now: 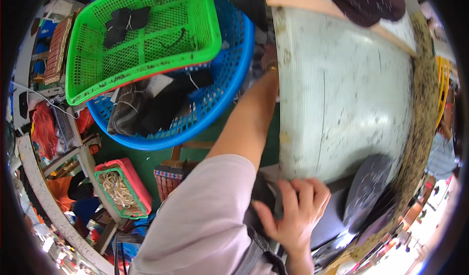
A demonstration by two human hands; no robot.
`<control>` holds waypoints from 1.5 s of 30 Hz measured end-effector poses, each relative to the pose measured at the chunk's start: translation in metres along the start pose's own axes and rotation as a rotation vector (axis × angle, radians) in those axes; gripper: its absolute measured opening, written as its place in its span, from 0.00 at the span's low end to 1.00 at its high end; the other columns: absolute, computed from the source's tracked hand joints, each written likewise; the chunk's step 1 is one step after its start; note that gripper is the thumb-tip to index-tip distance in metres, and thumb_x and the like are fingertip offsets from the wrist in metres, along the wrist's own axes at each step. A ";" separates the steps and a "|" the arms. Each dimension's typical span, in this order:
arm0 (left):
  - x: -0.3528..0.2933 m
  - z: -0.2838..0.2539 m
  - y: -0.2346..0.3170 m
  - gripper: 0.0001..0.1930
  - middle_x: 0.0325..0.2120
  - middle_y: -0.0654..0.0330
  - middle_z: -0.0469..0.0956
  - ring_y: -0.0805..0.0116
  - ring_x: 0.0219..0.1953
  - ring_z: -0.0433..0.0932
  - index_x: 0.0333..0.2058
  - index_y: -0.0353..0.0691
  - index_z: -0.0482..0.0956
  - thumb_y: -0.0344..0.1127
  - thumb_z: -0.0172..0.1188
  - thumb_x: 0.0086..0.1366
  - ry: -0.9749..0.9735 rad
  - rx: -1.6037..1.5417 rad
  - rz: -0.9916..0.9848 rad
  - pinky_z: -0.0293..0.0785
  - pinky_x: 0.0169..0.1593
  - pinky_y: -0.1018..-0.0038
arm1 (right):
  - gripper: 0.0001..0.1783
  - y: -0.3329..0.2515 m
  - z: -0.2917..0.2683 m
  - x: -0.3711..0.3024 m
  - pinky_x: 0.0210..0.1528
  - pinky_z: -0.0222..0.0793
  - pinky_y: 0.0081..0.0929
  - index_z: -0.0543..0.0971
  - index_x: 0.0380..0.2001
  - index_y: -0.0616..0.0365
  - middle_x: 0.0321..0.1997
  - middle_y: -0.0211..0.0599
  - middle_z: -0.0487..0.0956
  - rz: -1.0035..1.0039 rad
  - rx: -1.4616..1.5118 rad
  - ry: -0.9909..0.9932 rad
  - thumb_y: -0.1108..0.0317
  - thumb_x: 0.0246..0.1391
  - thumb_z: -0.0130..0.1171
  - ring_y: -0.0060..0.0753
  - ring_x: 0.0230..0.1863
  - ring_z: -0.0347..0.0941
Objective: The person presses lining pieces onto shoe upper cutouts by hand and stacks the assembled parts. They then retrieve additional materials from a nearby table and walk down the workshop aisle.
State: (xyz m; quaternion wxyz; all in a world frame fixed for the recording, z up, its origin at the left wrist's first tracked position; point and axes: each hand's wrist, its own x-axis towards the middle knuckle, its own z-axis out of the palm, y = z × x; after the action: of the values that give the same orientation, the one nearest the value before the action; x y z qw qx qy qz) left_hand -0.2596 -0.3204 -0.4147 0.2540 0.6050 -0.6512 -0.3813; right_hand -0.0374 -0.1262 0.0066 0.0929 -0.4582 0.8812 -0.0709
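A narrow gap over green floor (274, 138) separates the blue basket (168, 142) from the left edge of the surface (351, 94). The left hand (270, 55) reaches into it, partly hidden; its grip cannot be told. The right hand (298, 214), thumb spread from loosely bent fingers, is at the surface's near edge. That surface looks pale, glossy and scuffed, with a dark grey insole (366, 187) right of the hand. The basket's paper slip (159, 84) is unreadably small.
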 end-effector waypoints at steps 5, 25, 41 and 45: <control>0.036 0.012 0.004 0.15 0.44 0.46 0.74 0.51 0.45 0.76 0.47 0.36 0.71 0.35 0.48 0.63 -0.214 0.185 -0.188 0.73 0.46 0.61 | 0.30 0.001 0.000 -0.002 0.46 0.58 0.43 0.78 0.33 0.57 0.35 0.38 0.69 0.004 0.032 -0.070 0.42 0.35 0.63 0.47 0.43 0.61; 0.024 0.001 0.000 0.14 0.44 0.49 0.74 0.50 0.49 0.73 0.46 0.39 0.73 0.35 0.47 0.64 -0.368 0.496 -0.047 0.68 0.51 0.58 | 0.19 0.003 -0.005 0.000 0.48 0.57 0.41 0.81 0.35 0.54 0.38 0.35 0.74 0.043 0.049 -0.105 0.55 0.39 0.62 0.42 0.46 0.64; 0.008 -0.041 -0.003 0.26 0.48 0.40 0.71 0.43 0.51 0.70 0.56 0.33 0.63 0.42 0.49 0.63 -0.209 -0.077 -0.107 0.62 0.56 0.53 | 0.27 -0.002 -0.001 -0.001 0.43 0.59 0.41 0.79 0.32 0.57 0.35 0.36 0.68 0.028 0.033 -0.098 0.44 0.36 0.66 0.45 0.43 0.60; 0.032 -0.013 0.012 0.24 0.50 0.42 0.70 0.47 0.49 0.71 0.55 0.34 0.66 0.38 0.49 0.62 -0.500 0.358 -0.038 0.62 0.56 0.56 | 0.27 -0.002 -0.005 0.000 0.43 0.59 0.40 0.79 0.32 0.56 0.35 0.35 0.68 0.038 0.011 -0.149 0.44 0.36 0.64 0.43 0.43 0.60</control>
State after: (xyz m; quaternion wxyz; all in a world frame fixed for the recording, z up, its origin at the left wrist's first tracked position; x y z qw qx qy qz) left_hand -0.2607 -0.3545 -0.4014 -0.0317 0.5396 -0.7390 -0.4021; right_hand -0.0371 -0.1267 0.0116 0.1620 -0.4450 0.8799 -0.0396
